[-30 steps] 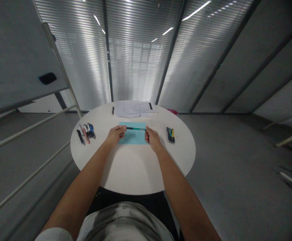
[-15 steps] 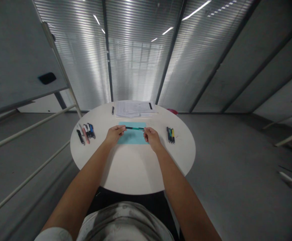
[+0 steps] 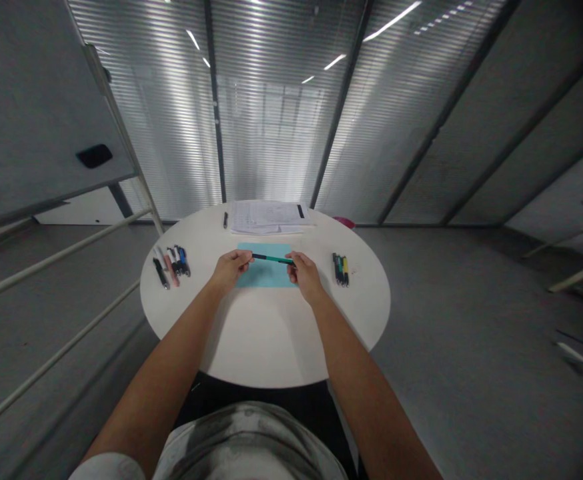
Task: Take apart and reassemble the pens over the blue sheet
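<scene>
A green pen with a black end (image 3: 273, 259) is held level between my two hands, above a light-blue sheet (image 3: 266, 277). My left hand (image 3: 231, 268) pinches its black end. Closed on the other end, near the clip, is my right hand (image 3: 302, 272). To the left lies a group of several pens, among them a pink one (image 3: 171, 271) and a blue one (image 3: 184, 261). On the right, dark pens lie beside a yellow one (image 3: 345, 271).
The round white table (image 3: 256, 347) has printed papers (image 3: 266, 217) at its far edge, with a small dark pen (image 3: 225, 220) beside them. A metal frame (image 3: 61, 263) with a board stands at the left.
The pen's right end has dipped slightly, and my right hand has shifted a little on it. My left hand has hardly moved.
</scene>
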`<state>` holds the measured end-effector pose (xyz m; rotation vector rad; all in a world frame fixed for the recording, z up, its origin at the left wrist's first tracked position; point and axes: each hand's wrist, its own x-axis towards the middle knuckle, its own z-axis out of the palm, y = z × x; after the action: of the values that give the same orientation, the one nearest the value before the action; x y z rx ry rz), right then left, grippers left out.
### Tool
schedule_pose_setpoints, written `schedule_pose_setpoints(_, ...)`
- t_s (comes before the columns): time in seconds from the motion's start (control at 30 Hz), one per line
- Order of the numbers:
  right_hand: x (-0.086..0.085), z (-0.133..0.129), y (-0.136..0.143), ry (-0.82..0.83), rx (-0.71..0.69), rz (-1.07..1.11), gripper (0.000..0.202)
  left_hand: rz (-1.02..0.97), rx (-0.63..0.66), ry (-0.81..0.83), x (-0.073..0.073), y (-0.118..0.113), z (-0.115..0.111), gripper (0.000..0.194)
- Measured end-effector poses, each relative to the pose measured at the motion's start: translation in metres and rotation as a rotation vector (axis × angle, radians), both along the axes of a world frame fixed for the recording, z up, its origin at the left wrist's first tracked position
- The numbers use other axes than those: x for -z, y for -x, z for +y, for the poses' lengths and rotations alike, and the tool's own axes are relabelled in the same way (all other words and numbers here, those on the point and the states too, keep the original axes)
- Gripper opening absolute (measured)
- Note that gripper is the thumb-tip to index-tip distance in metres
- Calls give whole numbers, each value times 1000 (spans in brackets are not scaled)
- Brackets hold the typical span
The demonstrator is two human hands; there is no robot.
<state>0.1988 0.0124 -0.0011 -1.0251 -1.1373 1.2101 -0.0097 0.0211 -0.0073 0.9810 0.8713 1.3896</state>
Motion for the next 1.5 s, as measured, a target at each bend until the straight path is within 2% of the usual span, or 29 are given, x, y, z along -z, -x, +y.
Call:
schedule_pose_setpoints(0.2,2,3,0,-5,-2,69,38,-27,-26,-11,4,2,4,35)
schedule_pose_setpoints(0.4,4,2,-2,72,-31,67,40,-45,-30,-8,5,2,5,33)
schedule_pose_setpoints(0.87,4,2,-1,-19,22,21,43,-22,-3,3,5,0,4,33)
schedule_pose_setpoints(1.13,5,3,-2,-15,6,23,41,84,-31,15,9,1,5,36)
schedule_pose_setpoints(1.5,3,2,-2,34,20,67,33,51,-1,14,5,1,3,27)
